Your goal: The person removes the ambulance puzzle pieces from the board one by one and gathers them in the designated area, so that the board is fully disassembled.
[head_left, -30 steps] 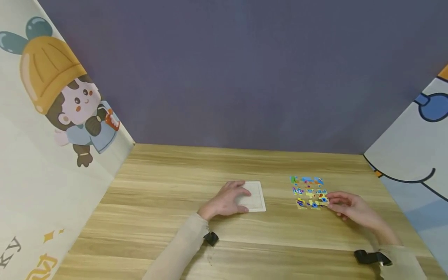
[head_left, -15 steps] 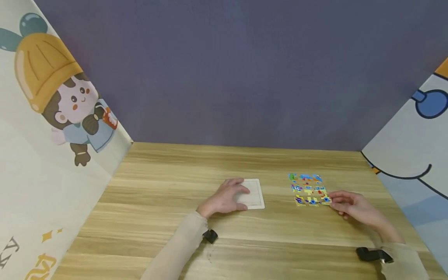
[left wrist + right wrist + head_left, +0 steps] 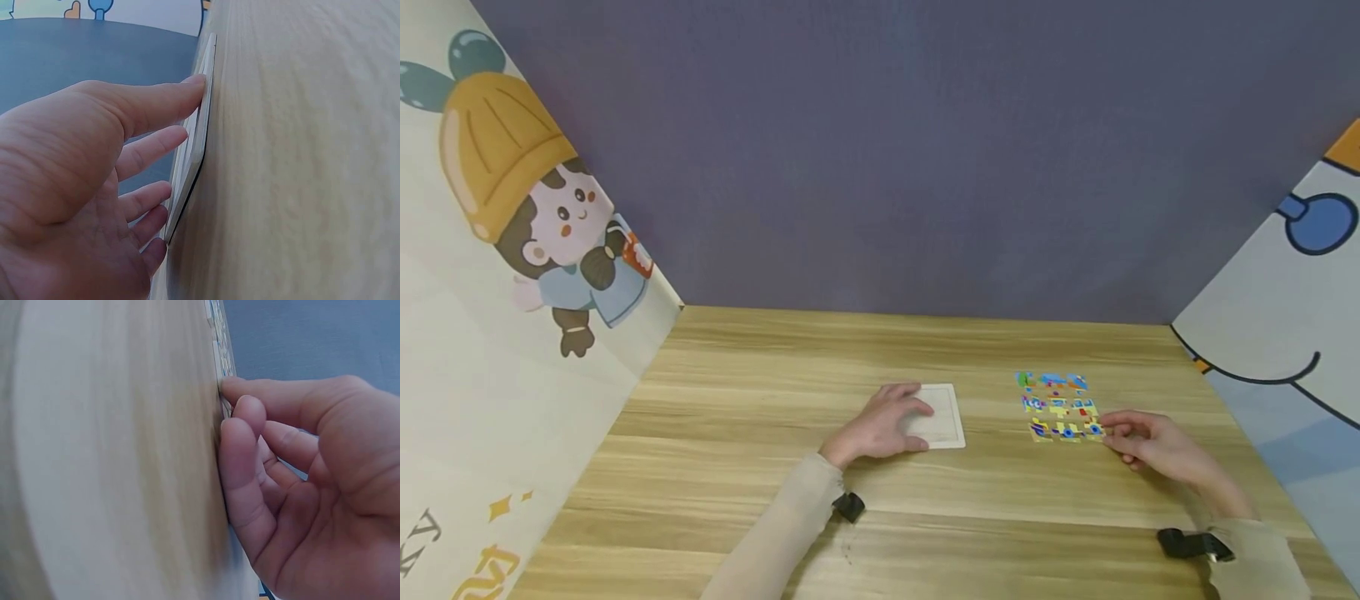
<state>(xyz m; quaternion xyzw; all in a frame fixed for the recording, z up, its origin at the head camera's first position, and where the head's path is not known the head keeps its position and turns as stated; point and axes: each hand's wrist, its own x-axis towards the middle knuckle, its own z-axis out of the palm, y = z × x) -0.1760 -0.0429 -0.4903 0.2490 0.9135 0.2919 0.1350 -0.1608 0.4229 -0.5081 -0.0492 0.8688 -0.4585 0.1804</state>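
My left hand (image 3: 880, 423) rests on a pale, flat puzzle tray (image 3: 953, 417) with a raised rim, in the middle of the table. In the left wrist view its thumb (image 3: 181, 94) touches the near rim, and the other fingers reach loosely over the tray. To the right lie several colourful jigsaw pieces (image 3: 1060, 406), spaced in rows. At the front right corner of this group, my right hand (image 3: 1157, 446) pinches a yellow and blue jigsaw piece (image 3: 1094, 430) between thumb and fingers. Seen from the right wrist, that hand (image 3: 294, 462) is low at the tabletop and mostly hides the piece.
The wood-grain table (image 3: 737, 392) ends at a dark blue-grey wall (image 3: 887, 167) behind. Cartoon-printed panels, one on the left (image 3: 475, 358) and one on the right (image 3: 1262, 300), border the sides. A black wrist strap (image 3: 1195, 544) sits at the right sleeve.
The pinched jigsaw piece has shifted slightly right and towards me, now level with the front row. My left hand has stayed on the puzzle tray. The head view has tilted a little.
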